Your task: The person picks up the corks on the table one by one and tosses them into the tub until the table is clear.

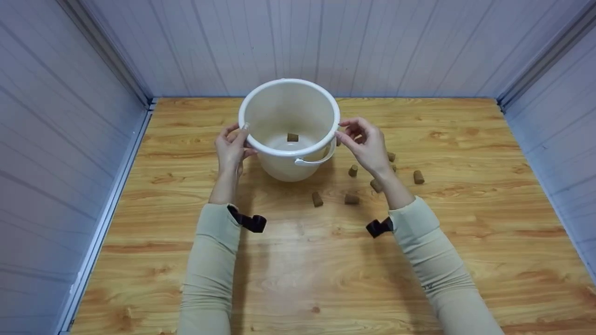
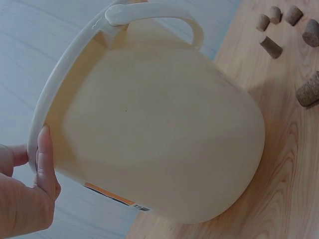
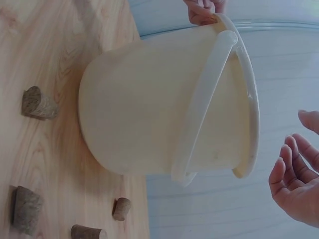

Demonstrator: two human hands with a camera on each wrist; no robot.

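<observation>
While two pale sleeves (image 1: 212, 265) lie nearest, each leading up to its grip, a black device (image 1: 253, 223) sits at the left wrist and another at the right. Ahead of these, a pair of corks (image 1: 351, 199) lies on the wooden worktop (image 1: 298, 260), short of the right grip and to its left. Several more corks (image 1: 353, 170) are scattered below and around that grip (the arm partly covers some of them), and one lone cork (image 1: 418, 177) lies farther out to its right.

The left grip (image 1: 231, 148) pinches the rim of a white bucket (image 1: 287, 170), thumb on one side and fingers on the other. The right grip (image 1: 370, 146) is near the opposite side of the rim, its fingers loosely bent and the thumb a little apart; the right wrist view shows it bare and clear of the bucket. The bucket is between the two grips, mouth up, its handle (image 1: 321, 161) hanging toward the right one. On its outside, below the left grip, is an orange label (image 2: 114, 195). Inside, lower than both grips, rests a single cork (image 1: 292, 137). Beyond everything stands a pale panelled wall (image 1: 298, 42).
</observation>
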